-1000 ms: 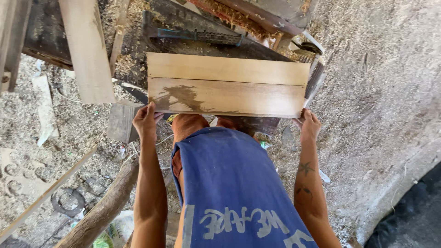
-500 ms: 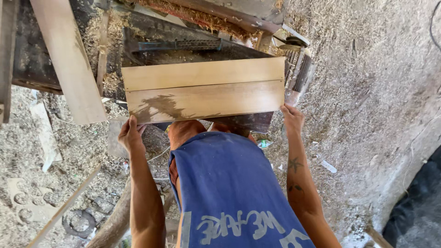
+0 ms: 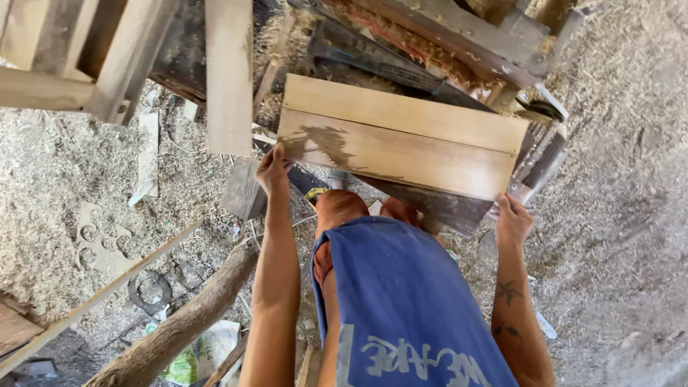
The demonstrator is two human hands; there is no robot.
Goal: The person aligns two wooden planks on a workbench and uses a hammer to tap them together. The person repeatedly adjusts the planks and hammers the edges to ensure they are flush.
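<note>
1. The wooden boards (image 3: 401, 136), two pale planks held edge to edge, have swung clockwise since a second ago and now slope down toward 4 o'clock
2. Left hand (image 3: 272, 170) clasps their 8 o'clock corner; right hand (image 3: 513, 218) closes on the 4 o'clock corner
3. They hang above the dark sawdust-strewn machine (image 3: 401, 64) (so the carry continues)

Two flat boards (image 3: 401, 136) lie edge to edge, held out in front of the person, the farther board touching the nearer along its long side. The left hand (image 3: 272, 170) is at the boards' near left corner, the right hand (image 3: 513, 218) at the near right corner. Behind the boards stands a wooden machine frame (image 3: 444, 36). Left of them a plank (image 3: 229, 72) runs away from the person. A log (image 3: 179, 322) lies on the sawdust floor (image 3: 64, 186) at the near left, beside a thin slat (image 3: 93, 301).
</note>
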